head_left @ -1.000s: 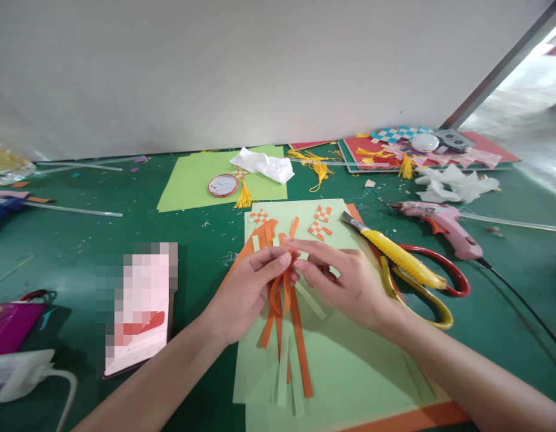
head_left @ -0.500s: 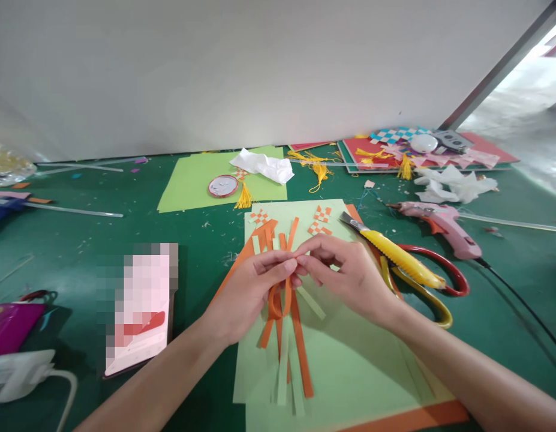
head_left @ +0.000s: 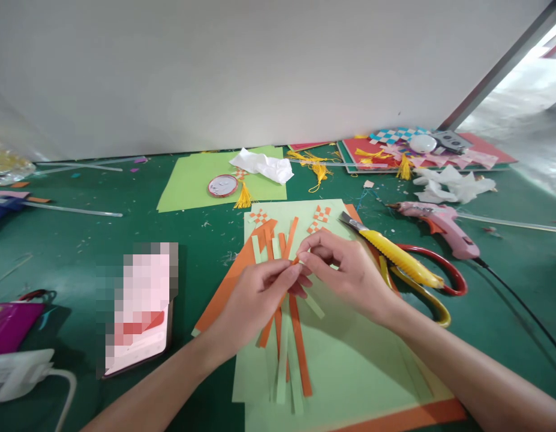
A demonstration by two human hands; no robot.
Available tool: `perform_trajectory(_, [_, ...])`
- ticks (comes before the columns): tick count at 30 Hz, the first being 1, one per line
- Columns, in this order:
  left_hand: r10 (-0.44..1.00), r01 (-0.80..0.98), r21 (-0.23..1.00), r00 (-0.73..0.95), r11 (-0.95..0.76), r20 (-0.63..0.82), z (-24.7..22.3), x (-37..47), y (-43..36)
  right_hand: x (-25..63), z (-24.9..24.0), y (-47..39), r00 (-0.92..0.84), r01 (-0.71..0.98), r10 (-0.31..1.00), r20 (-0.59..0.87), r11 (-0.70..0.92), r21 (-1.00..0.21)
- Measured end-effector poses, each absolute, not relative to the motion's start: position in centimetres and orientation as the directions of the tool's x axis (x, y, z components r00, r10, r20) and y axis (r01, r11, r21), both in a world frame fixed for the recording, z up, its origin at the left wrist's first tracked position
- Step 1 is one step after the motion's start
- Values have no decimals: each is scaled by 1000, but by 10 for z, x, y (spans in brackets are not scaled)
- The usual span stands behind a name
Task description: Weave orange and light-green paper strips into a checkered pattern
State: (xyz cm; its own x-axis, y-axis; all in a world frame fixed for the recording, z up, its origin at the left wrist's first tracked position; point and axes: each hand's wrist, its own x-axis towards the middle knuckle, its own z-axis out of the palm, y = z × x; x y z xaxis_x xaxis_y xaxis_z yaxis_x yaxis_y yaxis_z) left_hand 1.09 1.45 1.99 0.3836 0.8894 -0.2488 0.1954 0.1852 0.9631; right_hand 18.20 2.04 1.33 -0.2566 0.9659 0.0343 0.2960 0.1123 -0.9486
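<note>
Between my fingertips a small piece of an orange paper strip (head_left: 296,261) shows; the rest of it is hidden by my hands. My left hand (head_left: 264,294) pinches it from the left, thumb on top. From the right, my right hand (head_left: 334,261) grips the same strip with thumb and forefinger, the two hands touching. Beneath them, loose orange strips (head_left: 300,348) and pale green strips (head_left: 283,360) lie across pale green paper sheets (head_left: 358,360). Small woven orange-and-white paper pieces (head_left: 321,213) rest near the sheets' far edge.
Right of the sheets lie a yellow utility knife (head_left: 399,255), scissors with red and yellow handles (head_left: 460,276) and a pink glue gun (head_left: 444,225). A phone (head_left: 143,312) stands to the left. Farther back are a crumpled tissue (head_left: 264,166), a round lid (head_left: 222,186) and yellow tassels (head_left: 320,171).
The orange loop that hung below my fingers is no longer visible. My left hand has shifted slightly downward and turned, and my right hand has moved a little closer over the strip.
</note>
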Motion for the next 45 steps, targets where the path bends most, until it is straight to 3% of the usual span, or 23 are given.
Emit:
perform_trajectory(14, [892, 213, 968, 399, 136, -213, 12, 9, 11, 190, 12, 23, -176, 301, 978, 109, 159, -940])
perform_trajectory(21, [893, 235, 965, 402, 115, -204, 13, 11, 11, 190, 12, 22, -176, 309, 959, 223, 269, -912])
perform_trajectory(31, [898, 275, 959, 400, 73, -183, 11, 9, 10, 194, 9, 22, -181, 468, 910, 373, 413, -781])
perform_trajectory(45, [903, 312, 950, 401, 21, -152, 11, 8, 11, 195, 8, 21, -190, 541, 880, 436, 465, -701])
